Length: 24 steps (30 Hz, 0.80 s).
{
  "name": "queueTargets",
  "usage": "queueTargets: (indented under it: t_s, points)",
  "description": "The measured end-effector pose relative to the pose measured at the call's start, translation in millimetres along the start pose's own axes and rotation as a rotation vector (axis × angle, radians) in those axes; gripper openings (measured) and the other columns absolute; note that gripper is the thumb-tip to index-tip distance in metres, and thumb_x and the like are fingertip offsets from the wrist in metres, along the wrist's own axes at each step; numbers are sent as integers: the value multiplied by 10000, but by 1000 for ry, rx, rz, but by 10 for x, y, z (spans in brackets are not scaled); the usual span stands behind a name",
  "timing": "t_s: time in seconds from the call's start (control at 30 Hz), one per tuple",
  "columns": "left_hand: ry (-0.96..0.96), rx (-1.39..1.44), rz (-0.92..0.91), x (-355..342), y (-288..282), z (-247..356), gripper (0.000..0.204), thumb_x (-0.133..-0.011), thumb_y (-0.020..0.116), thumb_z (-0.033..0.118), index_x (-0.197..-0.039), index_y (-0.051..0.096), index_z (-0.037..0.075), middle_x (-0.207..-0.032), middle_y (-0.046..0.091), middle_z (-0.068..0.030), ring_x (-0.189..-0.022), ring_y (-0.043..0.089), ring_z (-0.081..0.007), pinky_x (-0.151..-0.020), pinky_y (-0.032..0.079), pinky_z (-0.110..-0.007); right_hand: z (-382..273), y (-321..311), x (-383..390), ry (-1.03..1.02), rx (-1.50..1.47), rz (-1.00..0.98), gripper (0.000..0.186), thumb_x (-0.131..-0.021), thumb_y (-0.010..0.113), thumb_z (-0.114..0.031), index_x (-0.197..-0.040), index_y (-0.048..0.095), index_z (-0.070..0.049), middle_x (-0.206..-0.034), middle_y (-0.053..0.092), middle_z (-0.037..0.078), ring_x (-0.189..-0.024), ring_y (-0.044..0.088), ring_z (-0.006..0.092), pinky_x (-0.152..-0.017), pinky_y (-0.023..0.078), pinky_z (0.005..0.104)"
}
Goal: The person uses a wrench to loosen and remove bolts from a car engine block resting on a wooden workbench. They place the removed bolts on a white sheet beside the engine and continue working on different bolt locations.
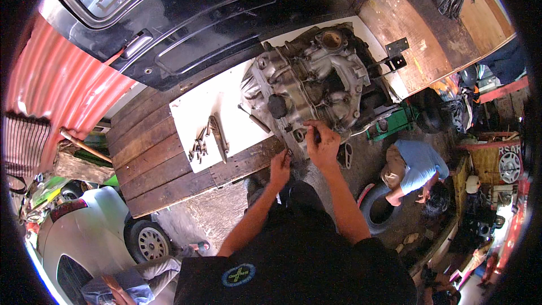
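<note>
A grimy metal engine (339,79) sits on a white sheet (189,93) on the wooden bench, with a round opening at its far end and a dark round part (276,107) on its near left. My right hand (323,146) is closed in a pinch at the engine's near edge; what its fingers hold, if anything, is too small to make out. Lower and to the left, my left hand (280,169) is also closed, fingertips together beside the engine's lower corner; its contents are hidden. A slim dark-handled tool (257,120) lies left of the engine.
Several bolts (197,148) and a long metal tool (218,138) lie on the sheet. The plank bench (152,164) runs left; a black vehicle panel (209,34) stands behind it. At right, a person in blue (418,164) bends over a tyre (376,209). A car (90,231) stands lower left.
</note>
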State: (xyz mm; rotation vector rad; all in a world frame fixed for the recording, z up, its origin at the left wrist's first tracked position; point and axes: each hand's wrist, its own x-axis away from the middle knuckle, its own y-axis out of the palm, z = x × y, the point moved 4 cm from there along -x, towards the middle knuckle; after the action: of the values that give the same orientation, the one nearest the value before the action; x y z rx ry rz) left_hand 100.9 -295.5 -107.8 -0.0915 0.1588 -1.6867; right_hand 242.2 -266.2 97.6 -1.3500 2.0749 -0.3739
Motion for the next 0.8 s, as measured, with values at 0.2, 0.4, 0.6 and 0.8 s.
queueTargets:
  t_s: [0.2, 0.4, 0.6, 0.8]
  points:
    - [-593, 459, -64, 183, 157, 287, 354, -1020, 478, 338, -744, 473, 116, -656, 375, 35, -589, 373, -117, -568, 364, -284, -1, -17, 3, -174, 4, 78, 113, -909, 570, -84, -909, 678, -52, -685, 628, 85, -518, 565, 206, -520, 440, 320]
    - [-947, 878, -107, 215, 132, 732, 346, -1016, 455, 388, -772, 478, 144, -651, 445, -3, -592, 453, -183, -550, 363, -353, 30, 7, 15, -173, -19, 94, 146, -931, 557, -120, -907, 679, -45, -662, 617, 72, -500, 550, 187, -500, 424, 309]
    - [-317, -85, -138, 141, -356, -78, 422, -999, 499, 374, -777, 575, 23, -620, 540, -97, -575, 494, -284, -527, 367, -408, 59, 17, 25, -169, -53, 104, 137, -924, 572, -112, -912, 684, -33, -613, 587, 54, -450, 496, 117, -456, 384, 278]
    - [337, -659, -352, -305, -654, 533, 92, -900, 567, 122, -878, 641, 71, -876, 629, -160, -890, 580, -375, -804, 373, -456, 138, 50, 55, 2, -10, -20, 95, -863, 612, -69, -935, 673, -83, -783, 678, 78, -555, 611, 215, -518, 467, 325]
